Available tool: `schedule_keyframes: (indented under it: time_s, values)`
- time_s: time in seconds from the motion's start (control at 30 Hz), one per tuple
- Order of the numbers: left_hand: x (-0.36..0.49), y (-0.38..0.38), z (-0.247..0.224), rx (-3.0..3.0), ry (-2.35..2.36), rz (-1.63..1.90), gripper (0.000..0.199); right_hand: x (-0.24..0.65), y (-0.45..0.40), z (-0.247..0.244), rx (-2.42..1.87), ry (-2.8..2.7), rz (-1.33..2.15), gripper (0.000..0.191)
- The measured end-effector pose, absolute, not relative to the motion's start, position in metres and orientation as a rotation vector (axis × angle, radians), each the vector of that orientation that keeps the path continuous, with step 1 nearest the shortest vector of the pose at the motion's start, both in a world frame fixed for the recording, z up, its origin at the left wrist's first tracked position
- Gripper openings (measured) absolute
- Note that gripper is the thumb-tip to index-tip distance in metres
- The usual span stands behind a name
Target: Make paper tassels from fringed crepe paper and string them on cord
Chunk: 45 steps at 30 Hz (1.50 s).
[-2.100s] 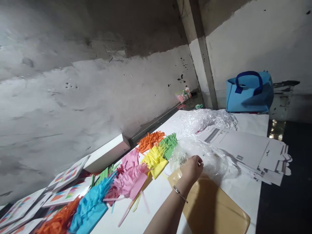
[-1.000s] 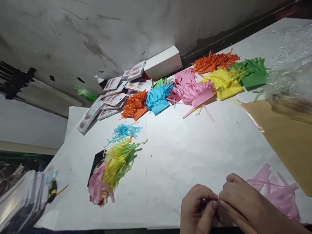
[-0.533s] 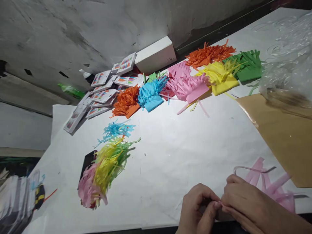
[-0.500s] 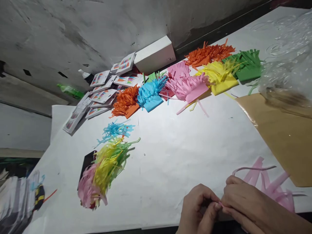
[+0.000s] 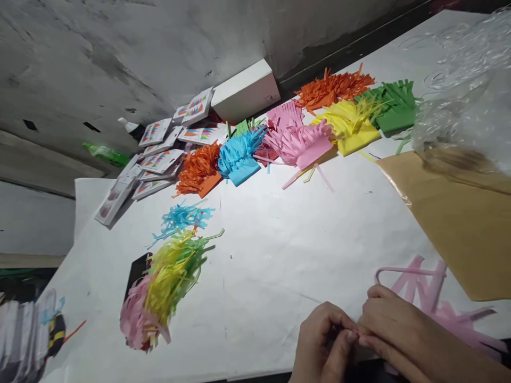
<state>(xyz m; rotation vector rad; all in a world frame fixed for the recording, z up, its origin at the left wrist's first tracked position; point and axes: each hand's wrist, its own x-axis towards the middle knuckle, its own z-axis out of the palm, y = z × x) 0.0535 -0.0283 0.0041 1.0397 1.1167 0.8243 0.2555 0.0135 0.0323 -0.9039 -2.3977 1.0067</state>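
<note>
At the table's near edge, my left hand (image 5: 325,338) is closed in a pinch, thumb against fingers, with a small bit of pink between them. My right hand (image 5: 393,324) meets it fingertip to fingertip, closed on the same piece. Pink tissue paper strips (image 5: 423,284) fan out behind and beside my right hand, their middle mostly hidden under the fingers. To the left lies a pile of loose tassels: pink (image 5: 138,316), yellow (image 5: 170,274) and light blue (image 5: 183,218), on top of a dark flat object (image 5: 138,271).
Fringed tissue bundles in orange (image 5: 199,167), blue (image 5: 241,157), pink (image 5: 303,143), yellow (image 5: 353,127) and green (image 5: 393,109) line the back. Printed packets (image 5: 159,159) and a white box (image 5: 245,90) stand behind. Brown paper (image 5: 451,223) and clear plastic (image 5: 463,117) lie right.
The pink strips beside my right hand have swung and spread differently. Both hands stay pinched together in nearly the same spot. The whole view has shifted slightly.
</note>
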Motion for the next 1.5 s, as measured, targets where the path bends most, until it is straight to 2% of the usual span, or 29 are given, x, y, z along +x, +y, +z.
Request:
schedule_keyframes:
  time_s: [0.1, 0.33, 0.53, 0.73, 0.93, 1.13, 1.27, 1.4, 1.5]
  values:
    - [0.053, -0.029, 0.003, 1.053, 1.134, 0.829, 0.034, 0.258, 0.013, 0.033, -0.940, -2.321, 1.075, 0.018]
    - [0.057, -0.030, -0.001, 1.043, 1.060, 0.884, 0.026, 0.256, 0.009, 0.033, -0.891, -2.282, 0.763, 0.026]
    - [0.059, -0.030, -0.004, 1.105, 1.099, 0.891, 0.030, 0.249, 0.009, 0.038, -0.909, -2.286, 0.714, 0.028]
    - [0.059, -0.033, -0.008, 1.166, 1.175, 0.909, 0.032, 0.255, 0.005, 0.028, -0.961, -2.207, 1.044, 0.021]
    - [0.060, -0.033, -0.010, 1.253, 1.178, 0.979, 0.028, 0.255, 0.004, 0.025, -0.907, -2.210, 0.910, 0.028]
    - [0.054, -0.034, -0.008, 0.969, 1.152, 0.939, 0.026, 0.256, 0.002, 0.014, -0.900, -2.081, 1.045, 0.022]
    - [0.049, -0.028, 0.002, 1.414, 1.237, 0.933, 0.012, 0.255, -0.002, 0.011, -0.930, -2.043, 1.079, 0.021]
    - [0.051, -0.019, 0.015, 1.835, 1.269, 1.029, 0.019, 0.256, -0.002, 0.017, -0.962, -2.084, 1.075, 0.024]
    - [0.058, -0.016, 0.018, 1.981, 1.283, 1.075, 0.021, 0.257, 0.002, 0.026, -0.946, -2.168, 0.942, 0.013]
